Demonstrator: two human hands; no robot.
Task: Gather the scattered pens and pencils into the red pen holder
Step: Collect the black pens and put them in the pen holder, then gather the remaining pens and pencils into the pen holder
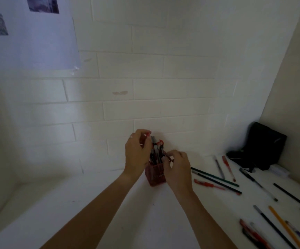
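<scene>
The red pen holder (155, 175) stands on the white table near the back wall, with several pens (156, 150) sticking up out of it. My left hand (136, 152) curls its fingers round the tops of those pens from the left. My right hand (178, 168) is at the holder's right rim and pinches a thin dark pen that slants into it. Scattered pens and pencils lie to the right: a red pen (209, 185), two dark pencils (215, 177), a yellow pencil (285, 227).
A black pouch (260, 146) leans in the back right corner with a small white object (279, 170) beside it. More pens lie by the table's right edge (253, 232). A tiled wall rises close behind the holder. Paper sheets hang at upper left (28, 33).
</scene>
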